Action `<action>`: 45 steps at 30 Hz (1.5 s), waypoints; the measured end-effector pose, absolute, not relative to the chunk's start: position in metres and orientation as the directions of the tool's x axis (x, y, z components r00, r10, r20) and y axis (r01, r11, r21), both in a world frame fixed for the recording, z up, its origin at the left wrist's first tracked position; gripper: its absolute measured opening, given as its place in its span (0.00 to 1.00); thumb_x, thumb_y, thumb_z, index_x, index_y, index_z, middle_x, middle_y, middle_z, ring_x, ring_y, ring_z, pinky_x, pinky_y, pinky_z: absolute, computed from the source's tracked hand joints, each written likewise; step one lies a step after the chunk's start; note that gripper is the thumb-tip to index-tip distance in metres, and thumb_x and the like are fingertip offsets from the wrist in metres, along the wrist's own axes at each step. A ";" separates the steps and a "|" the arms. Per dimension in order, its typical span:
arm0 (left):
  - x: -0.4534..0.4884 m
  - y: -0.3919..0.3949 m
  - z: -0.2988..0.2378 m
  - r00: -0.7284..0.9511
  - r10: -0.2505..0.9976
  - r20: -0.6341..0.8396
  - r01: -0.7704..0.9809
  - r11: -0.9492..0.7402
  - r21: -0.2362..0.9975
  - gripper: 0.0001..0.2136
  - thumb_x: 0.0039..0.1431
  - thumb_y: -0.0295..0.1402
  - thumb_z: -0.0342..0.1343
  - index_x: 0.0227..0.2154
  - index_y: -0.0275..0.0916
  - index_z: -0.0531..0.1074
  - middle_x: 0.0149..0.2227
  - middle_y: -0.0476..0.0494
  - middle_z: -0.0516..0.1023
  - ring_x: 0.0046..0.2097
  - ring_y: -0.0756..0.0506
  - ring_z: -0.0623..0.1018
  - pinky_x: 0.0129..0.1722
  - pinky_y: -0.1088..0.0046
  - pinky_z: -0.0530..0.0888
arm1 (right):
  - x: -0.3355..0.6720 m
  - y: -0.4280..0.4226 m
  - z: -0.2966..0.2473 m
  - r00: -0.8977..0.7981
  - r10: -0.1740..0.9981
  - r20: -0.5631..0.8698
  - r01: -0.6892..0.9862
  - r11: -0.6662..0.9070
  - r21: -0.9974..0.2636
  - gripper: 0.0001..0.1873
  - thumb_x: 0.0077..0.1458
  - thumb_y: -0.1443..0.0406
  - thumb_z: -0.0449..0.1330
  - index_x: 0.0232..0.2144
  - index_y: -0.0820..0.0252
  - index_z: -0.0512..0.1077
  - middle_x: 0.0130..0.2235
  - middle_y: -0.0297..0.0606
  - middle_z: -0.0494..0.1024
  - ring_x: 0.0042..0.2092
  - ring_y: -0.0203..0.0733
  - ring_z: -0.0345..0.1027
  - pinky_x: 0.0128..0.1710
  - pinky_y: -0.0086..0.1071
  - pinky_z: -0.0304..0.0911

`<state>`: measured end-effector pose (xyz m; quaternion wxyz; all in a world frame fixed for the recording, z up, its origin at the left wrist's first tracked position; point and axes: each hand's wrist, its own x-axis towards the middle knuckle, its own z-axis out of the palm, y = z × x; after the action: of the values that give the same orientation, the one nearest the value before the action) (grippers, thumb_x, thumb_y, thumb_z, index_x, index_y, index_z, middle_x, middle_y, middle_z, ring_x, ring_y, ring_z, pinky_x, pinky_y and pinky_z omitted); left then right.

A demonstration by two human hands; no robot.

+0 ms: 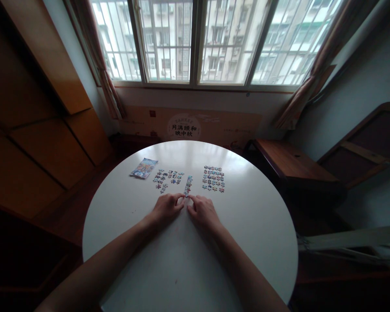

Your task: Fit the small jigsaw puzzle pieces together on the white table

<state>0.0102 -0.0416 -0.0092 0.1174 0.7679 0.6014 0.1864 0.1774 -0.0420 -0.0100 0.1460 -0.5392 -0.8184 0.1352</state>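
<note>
A narrow strip of joined jigsaw puzzle pieces [188, 184] lies on the white round table [143, 268], pointing away from me. My left hand [168, 205] and my right hand [203, 209] meet at its near end, fingers curled. Between their fingertips is the lowest puzzle piece [186, 196], touched from both sides. Left of the strip, loose puzzle pieces [160, 174] are scattered in small clusters. More puzzle pieces [213, 177] lie in fairly even rows to the right. A colourful picture card [144, 167] rests flat at the far left.
Beyond the table is a barred window [195, 43] above a printed banner [183, 126]. Wooden cabinets [52, 151] stand at the left. A brown wooden bench [282, 158] and a folded frame [360, 143] are on the right side.
</note>
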 end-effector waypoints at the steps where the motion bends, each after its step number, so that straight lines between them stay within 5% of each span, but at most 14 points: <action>1: 0.010 -0.042 -0.009 0.208 0.967 0.148 0.879 -0.251 0.406 0.16 0.60 0.37 0.50 0.48 0.44 0.74 0.29 0.47 0.79 0.31 0.48 0.76 0.35 0.76 0.68 | 0.177 -0.042 -0.011 -0.375 0.922 0.094 0.844 0.381 -0.378 0.20 0.59 0.62 0.52 0.53 0.56 0.67 0.43 0.40 0.75 0.45 0.43 0.65 0.45 0.33 0.50; 45: 0.008 -0.040 -0.012 0.212 0.966 0.149 0.881 -0.255 0.399 0.16 0.60 0.38 0.50 0.48 0.45 0.74 0.29 0.47 0.79 0.31 0.48 0.76 0.34 0.76 0.68 | 0.178 -0.040 -0.013 -0.386 0.916 0.112 0.845 0.399 -0.356 0.18 0.59 0.62 0.52 0.50 0.55 0.70 0.39 0.39 0.75 0.42 0.42 0.65 0.42 0.32 0.51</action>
<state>0.0084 -0.0401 -0.0124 0.1144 0.7701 0.5994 0.1859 0.1777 -0.0399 -0.0127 0.1465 -0.5345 -0.8235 0.1211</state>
